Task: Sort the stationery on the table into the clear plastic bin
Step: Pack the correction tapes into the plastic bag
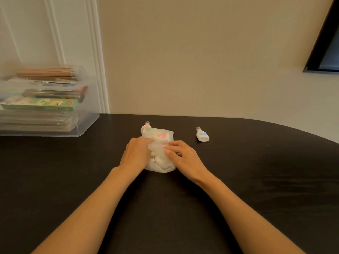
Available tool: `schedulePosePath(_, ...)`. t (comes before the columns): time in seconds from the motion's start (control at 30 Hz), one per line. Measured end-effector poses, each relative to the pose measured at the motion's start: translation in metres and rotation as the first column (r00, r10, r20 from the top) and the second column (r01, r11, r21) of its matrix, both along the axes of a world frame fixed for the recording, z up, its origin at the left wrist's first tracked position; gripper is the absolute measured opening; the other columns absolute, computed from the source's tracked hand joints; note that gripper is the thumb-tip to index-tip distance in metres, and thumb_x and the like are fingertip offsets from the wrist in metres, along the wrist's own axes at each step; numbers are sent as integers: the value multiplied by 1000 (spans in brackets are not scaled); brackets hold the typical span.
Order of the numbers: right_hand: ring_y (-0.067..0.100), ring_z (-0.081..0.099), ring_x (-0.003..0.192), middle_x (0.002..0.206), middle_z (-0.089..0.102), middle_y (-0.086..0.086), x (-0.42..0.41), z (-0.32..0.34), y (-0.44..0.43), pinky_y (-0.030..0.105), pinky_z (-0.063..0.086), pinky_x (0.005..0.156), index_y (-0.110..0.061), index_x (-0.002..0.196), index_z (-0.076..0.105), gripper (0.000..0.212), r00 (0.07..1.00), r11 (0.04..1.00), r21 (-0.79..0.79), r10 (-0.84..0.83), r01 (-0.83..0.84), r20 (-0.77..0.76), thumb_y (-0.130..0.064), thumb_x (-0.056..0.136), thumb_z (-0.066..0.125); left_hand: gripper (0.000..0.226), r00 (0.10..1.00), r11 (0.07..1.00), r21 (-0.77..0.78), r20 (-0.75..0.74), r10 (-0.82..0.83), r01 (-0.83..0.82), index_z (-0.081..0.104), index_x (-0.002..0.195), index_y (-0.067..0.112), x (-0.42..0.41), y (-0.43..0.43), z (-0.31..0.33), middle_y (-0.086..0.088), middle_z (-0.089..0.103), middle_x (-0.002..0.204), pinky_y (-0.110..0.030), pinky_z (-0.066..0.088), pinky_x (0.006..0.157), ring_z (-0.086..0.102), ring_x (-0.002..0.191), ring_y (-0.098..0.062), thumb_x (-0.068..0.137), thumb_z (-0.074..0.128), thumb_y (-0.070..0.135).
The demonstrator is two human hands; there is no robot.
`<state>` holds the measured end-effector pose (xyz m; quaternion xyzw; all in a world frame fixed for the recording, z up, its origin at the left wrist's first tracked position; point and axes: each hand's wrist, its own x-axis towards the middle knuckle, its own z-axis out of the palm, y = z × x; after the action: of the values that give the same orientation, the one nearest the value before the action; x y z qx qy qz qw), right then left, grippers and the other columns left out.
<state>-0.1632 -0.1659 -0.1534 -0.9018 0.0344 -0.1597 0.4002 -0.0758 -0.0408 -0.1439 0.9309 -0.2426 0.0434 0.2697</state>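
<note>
A translucent plastic bag (161, 142) holding several small white bottles with pink and green labels lies mid-table. One bottle (146, 126) pokes out of the bag's far end. My left hand (136, 153) grips the bag's left side, its fingers curled into the plastic. My right hand (181, 154) lies on the bag's right side and pinches the plastic with its fingertips. A loose white bottle with a blue label (201, 134) lies to the right, apart from the bag. The clear plastic bin (86, 116) stands at the far left of the table.
The bin holds a green box with cartoon animals (42, 105), a dark box (60, 93), pencils (47, 73) on top and flat packs below. The black table (256, 180) curves away at the right. A dark window frame (322, 52) is at the upper right.
</note>
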Motion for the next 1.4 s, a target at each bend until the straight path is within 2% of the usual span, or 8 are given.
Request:
schedulePosePath(0.3, 13, 40, 118, 135, 47, -2, 5, 4, 4, 24, 31, 96, -13, 126, 56, 36, 999, 999, -40, -15, 16, 34, -25, 101, 32, 43, 987, 991, 125, 147, -71, 52, 42, 136, 26, 1, 0, 5, -3, 39, 132, -30, 39, 84, 39, 115, -20, 94, 43, 18)
schedulePosePath(0.47, 19, 55, 104, 116, 60, 3, 12, 5, 0, 31, 45, 89, -10, 117, 60, 36, 997, 975, 214, -51, 63, -61, -30, 99, 36, 48, 978, 980, 95, 97, -183, 174, 39, 139, 18, 5, -8, 0, 0, 26, 146, -33, 39, 94, 33, 119, -20, 92, 40, 8)
schedulePosePath(0.6, 6, 55, 90, 96, 55, -7, 21, 9, -11, 14, 38, 68, -12, 118, 60, 36, 987, 905, 394, -130, 157, -95, -31, 97, 37, 42, 951, 935, -217, -63, -301, 282, 56, 122, 27, 11, -4, 10, -6, 38, 142, -32, 38, 94, 37, 127, -24, 80, 52, 26)
schedulePosePath(0.7, 18, 53, 110, 121, 59, 3, 31, 10, -18, 24, 40, 86, -11, 120, 62, 37, 975, 810, 546, -212, 213, -66, -28, 95, 41, 46, 925, 842, -453, -88, -371, 294, 65, 100, 30, 21, -4, 20, 4, 48, 120, -36, 37, 98, 41, 118, -17, 71, 44, 58)
schedulePosePath(0.8, 21, 56, 109, 100, 67, 4, 47, 9, -23, 33, 41, 98, -14, 85, 69, 30, 942, 690, 672, -333, 268, -34, -23, 96, 43, 34, 983, 801, -598, -125, -136, 34, 63, 91, 14, 38, -16, 21, 7, 52, 93, -38, 37, 90, 46, 104, -20, 94, 39, 37)
schedulePosePath(1.0, 17, 61, 89, 86, 64, 8, 77, 9, -46, 29, 50, 87, -15, 73, 57, 27, 909, 630, 720, -417, 289, 0, -1, 93, 45, 44, 931, 865, -380, -285, 227, -327, 36, 140, 16, 85, -38, 3, -13, 29, 143, -40, 32, 99, 23, 131, -30, 97, 38, 25)
schedulePosePath(1.2, 11, 56, 68, 81, 61, 7, 112, 0, -67, 24, 47, 68, -2, 82, 65, 17, 896, 661, 675, -445, 327, 2, -4, 88, 49, 18, 917, 853, -440, -387, 102, -280, 63, 101, 14, 135, -52, -1, -2, 60, 113, -27, 44, 88, 49, 111, -22, 87, 63, 26)
schedulePosePath(1.4, 17, 61, 79, 71, 66, 2, 133, 1, -73, 31, 48, 82, -14, 62, 63, 27, 908, 726, 583, -415, 364, -51, -9, 84, 50, 51, 903, 979, -108, -414, 114, -173, 58, 121, 10, 140, -60, 17, -8, 56, 120, -31, 41, 80, 52, 106, -25, 81, 68, 40)
